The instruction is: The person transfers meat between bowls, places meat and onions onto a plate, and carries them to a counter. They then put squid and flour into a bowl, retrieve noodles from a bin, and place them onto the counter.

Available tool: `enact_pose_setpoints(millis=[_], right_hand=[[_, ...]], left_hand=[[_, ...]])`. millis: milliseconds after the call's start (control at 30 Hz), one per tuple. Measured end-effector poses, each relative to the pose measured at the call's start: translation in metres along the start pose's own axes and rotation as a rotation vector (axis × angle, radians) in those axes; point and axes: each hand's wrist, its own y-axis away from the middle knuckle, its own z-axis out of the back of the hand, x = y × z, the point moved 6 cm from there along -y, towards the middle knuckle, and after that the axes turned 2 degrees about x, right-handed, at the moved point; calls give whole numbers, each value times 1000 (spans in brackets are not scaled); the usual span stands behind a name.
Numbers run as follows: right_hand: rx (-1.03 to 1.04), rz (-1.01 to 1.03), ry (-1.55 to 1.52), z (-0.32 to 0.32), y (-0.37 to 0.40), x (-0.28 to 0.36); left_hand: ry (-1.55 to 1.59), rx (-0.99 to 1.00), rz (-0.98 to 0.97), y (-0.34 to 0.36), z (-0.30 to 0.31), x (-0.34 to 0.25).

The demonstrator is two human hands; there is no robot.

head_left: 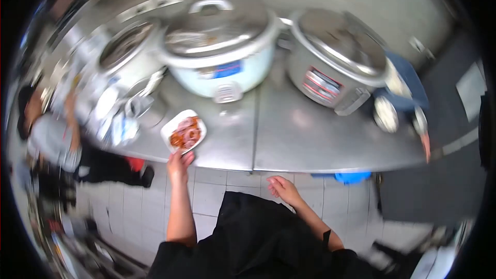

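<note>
The plate lies on the counter by its front edge, long axis running from the person up and to the right. It holds reddish-brown food. The left hand touches its near end (grip too blurred to tell). The right hand hangs loose, holding nothing. Both cookers behind are lidded.

Rice cooker labels blur beyond reading.

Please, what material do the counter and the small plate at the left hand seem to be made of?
Counter: probably stainless steel with a brushed grey finish. It shows soft reflections and a seam between two sheets.
Plate: white and smooth, perhaps ceramic or melamine, though the blur leaves it open. The left hand touches its near edge.
</note>
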Motion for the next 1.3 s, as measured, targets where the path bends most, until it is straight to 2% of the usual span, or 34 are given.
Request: enact_pose_setpoints(millis=[67,100,133,200,233,267,333,433,500,567,600,633,700,733,800,867,900,933,1033,1100,1200,1267,1300], right_hand=[[-94,-84,-63,7,22,-11],[-164,-148,-83,13,33,-24],[-296,-160,-144,21,47,-34],[-408,-177,-147,31,79,-69],[-524,-206,-212,29,106,-94],[-639,-269,-201,35,130,-118],[-825,-333,-216,52,188,-165],[-1095,-497,-337,43,271,-254],[-1248,-501,-487,45,330,-303],[-1384,-497,-626,51,392,-336],[-1483,-583,-529,53,428,-347],[-1571,-680,-426,53,461,-354],[-1611,-709,-401,51,512,-383],[-1640,-725,-366,54,535,-393],[-1645,-774,-369,65,582,-403],[-1720,-846,-387,74,628,-415],[-1737,-873,-356,84,650,-414],[-1751,-882,-362,96,668,-415],[-1760,-891,-488,128,702,-433],[-1856,-579,-644,152,708,-443],[-1799,-598,-811,196,724,-460],[-1824,-622,-840,230,741,-461],[-1830,-644,-862,246,747,-462]], left_hand=[[-75,129,55,-5,5,11],[-80,97,116,2,0,18],[-150,138,153,18,-14,18],[-252,354,276,36,-41,46],[-248,363,309,68,-73,55],[-289,463,364,91,-99,72],[-397,816,465,149,-146,105],[-498,1099,590,231,-197,165],[-626,1281,671,282,-213,221],[-850,1468,603,319,-211,299],[-984,1550,564,331,-204,339],[-990,1570,574,344,-200,372],[-1318,1705,506,373,-187,428],[-1323,1718,506,384,-186,451],[-1608,1766,460,405,-182,489],[-1645,1722,441,406,-182,523],[-1700,1745,370,401,-186,540],[-1752,1768,294,405,-195,557],[-1891,1759,278,431,-235,580],[-1909,1750,291,450,-268,610],[-1922,1745,309,486,-323,675],[-1830,1897,172,536,-374,724],[-1886,2186,-83,572,-400,758]])
